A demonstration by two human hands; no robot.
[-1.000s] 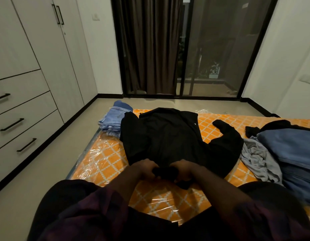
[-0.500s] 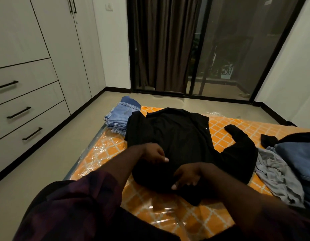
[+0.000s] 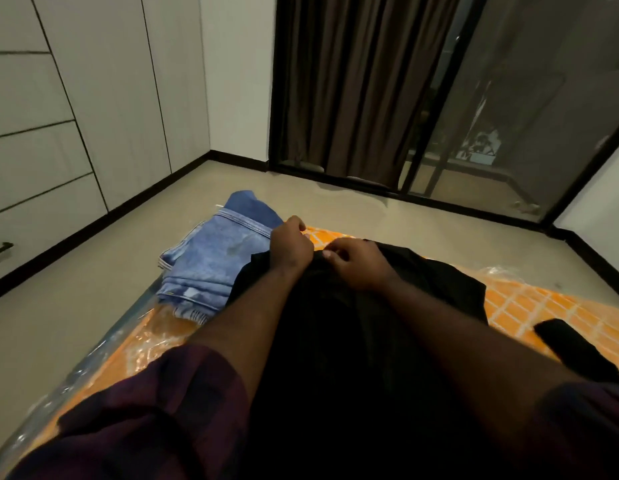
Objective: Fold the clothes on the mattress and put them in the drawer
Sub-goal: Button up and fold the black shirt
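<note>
Head view looks down both forearms to the far edge of a black garment (image 3: 422,289) spread on the orange patterned mattress (image 3: 543,306), which lies under clear plastic wrap (image 3: 155,337). The left hand (image 3: 290,249) is curled into a tight grip on the cloth at the garment's far left edge, and the right hand (image 3: 356,266) pinches the same edge just beside it, fingers bent down into the fabric. Both grips appear to be bringing a folded layer up to the far hem or collar, so the step in hand looks like setting and squaring a fold. To do it well, the two edges should be matched along their whole width before letting go, then the hands drawn apart along the seam to flatten the cloth, since the plastic under it is slick and the pile could slide. A loose black sleeve (image 3: 571,355) trails out to the right and probably wants tucking in before the next fold. Folded jeans (image 3: 214,265) sit touching the garment's left side, at the mattress corner; care is needed not to drag them off. The drawer (image 3: 41,216) in the wardrobe on the left is closed, well apart across the floor
</note>
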